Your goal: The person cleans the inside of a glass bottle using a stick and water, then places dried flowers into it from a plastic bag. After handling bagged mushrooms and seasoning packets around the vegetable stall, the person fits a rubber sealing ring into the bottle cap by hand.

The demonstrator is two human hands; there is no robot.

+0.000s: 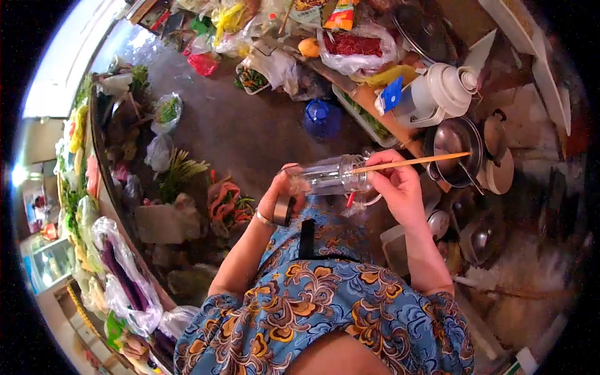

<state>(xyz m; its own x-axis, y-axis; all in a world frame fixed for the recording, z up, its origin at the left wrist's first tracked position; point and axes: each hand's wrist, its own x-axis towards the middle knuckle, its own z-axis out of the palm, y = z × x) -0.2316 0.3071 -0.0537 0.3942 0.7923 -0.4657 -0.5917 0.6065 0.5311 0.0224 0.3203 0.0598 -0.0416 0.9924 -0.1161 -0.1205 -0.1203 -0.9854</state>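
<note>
A clear jar [328, 175] lies sideways in front of my body, its mouth toward the right. Around its base end are the fingers of my left hand [284, 194], which wears a bracelet on the wrist; a dark round object [283, 210] sits against that palm. My right hand [397, 184] is at the jar's mouth, fingers closed on a wooden stick [415, 161]. One end of the stick is at the jar's opening, and the pointed end reaches right, over a pan. A small red thing [350, 199] shows just below the jar's mouth.
A blue bottle [321, 119] stands on the floor ahead. To the right are a white appliance [437, 94], a pan [455, 147] and lids. Bags of greens [167, 111] and a pile of peelings [226, 203] lie to the left. Red meat [353, 50] sits in plastic at the top.
</note>
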